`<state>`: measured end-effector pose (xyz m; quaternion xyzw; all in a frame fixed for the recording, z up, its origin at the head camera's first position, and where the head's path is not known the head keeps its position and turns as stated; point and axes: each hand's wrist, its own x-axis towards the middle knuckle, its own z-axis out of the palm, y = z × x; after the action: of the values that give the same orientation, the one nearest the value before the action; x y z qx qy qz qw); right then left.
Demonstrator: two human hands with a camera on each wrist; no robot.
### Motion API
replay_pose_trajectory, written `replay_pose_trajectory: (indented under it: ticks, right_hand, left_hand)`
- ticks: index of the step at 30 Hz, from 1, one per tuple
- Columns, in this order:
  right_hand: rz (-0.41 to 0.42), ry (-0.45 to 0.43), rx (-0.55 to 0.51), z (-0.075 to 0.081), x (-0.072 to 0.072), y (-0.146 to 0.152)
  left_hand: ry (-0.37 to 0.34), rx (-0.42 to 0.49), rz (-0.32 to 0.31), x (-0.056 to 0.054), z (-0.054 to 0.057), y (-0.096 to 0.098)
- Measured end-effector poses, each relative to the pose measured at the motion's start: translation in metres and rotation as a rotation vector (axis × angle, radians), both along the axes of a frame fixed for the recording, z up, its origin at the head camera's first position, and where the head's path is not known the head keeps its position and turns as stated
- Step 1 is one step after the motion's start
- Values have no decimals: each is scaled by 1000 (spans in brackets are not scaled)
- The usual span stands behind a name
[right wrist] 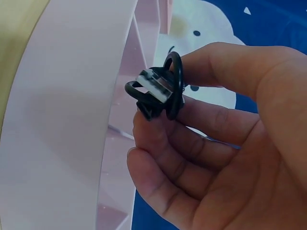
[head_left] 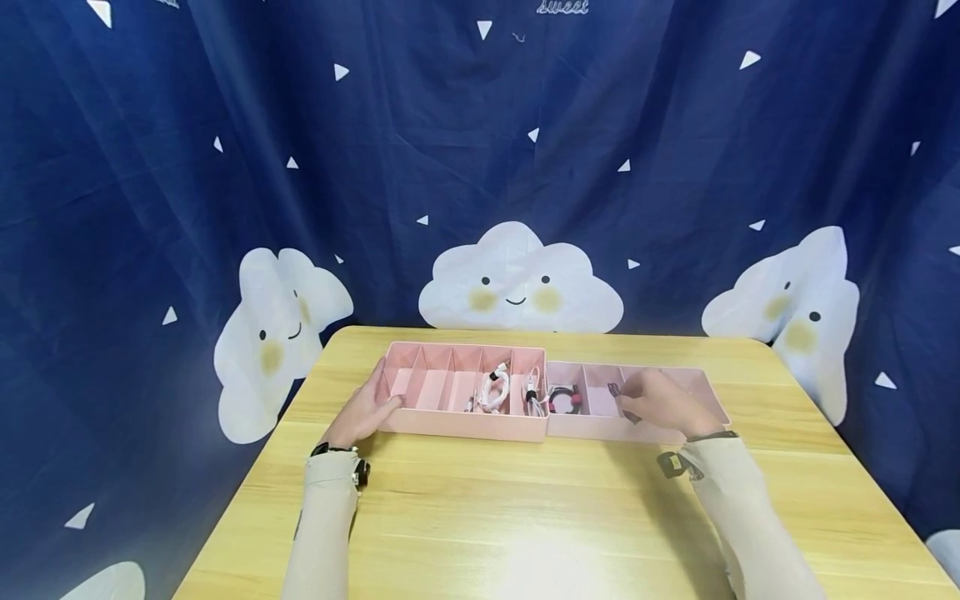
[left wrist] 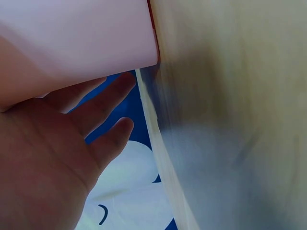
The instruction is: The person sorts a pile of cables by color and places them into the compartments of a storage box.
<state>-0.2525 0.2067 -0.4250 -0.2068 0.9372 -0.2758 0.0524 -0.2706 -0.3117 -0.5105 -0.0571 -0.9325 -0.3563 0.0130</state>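
My left hand [head_left: 365,410] holds the left end of a pink divided box [head_left: 465,423], its fingers along the end wall and its thumb at the front corner. In the left wrist view the fingers [left wrist: 108,103] are spread beside the box, and the thumb is hidden. My right hand [head_left: 660,404] pinches a small coiled black USB cable [right wrist: 163,88] between thumb and fingers. Its pale metal plug faces the right wrist camera. This hand is over a lighter pink divided box [head_left: 592,428] and covers part of its right compartments.
Bundled white cables [head_left: 493,392] lie in two right-hand compartments of the left box. A black coiled cable with red parts [head_left: 564,399] lies in the other box's leftmost compartment. The boxes stand end to end on a wooden table [head_left: 465,492] before a blue curtain [head_left: 420,125].
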Motion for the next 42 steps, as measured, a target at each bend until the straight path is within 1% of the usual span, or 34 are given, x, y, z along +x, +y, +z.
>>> replay_pose_trajectory:
  ticks: [4, 9, 14, 20, 25, 33, 42]
  right_hand:
    - [-13, -11, -14, 0, -5, -2]
    - [-11, 20, -30, 1, -7, -4]
    - [11, 45, -29, 0, -12, -6]
    - [-16, -3, -14, -6, -20, -6]
    - [-53, -40, 3, -9, -24, -8]
    - [-78, -55, 2, -12, -27, -11]
    - [-91, -68, 13, -15, -29, -11]
  left_hand:
    - [5, 2, -7, 1, 0, 0]
    - [7, -1, -12, 1, 1, 0]
    - [5, 7, -8, 1, 2, 1]
    - [1, 3, 2, 2, 2, 2]
    - [6, -4, 6, 2, 2, 2]
    - [3, 4, 5, 2, 2, 2]
    - [19, 2, 3, 1, -1, 1]
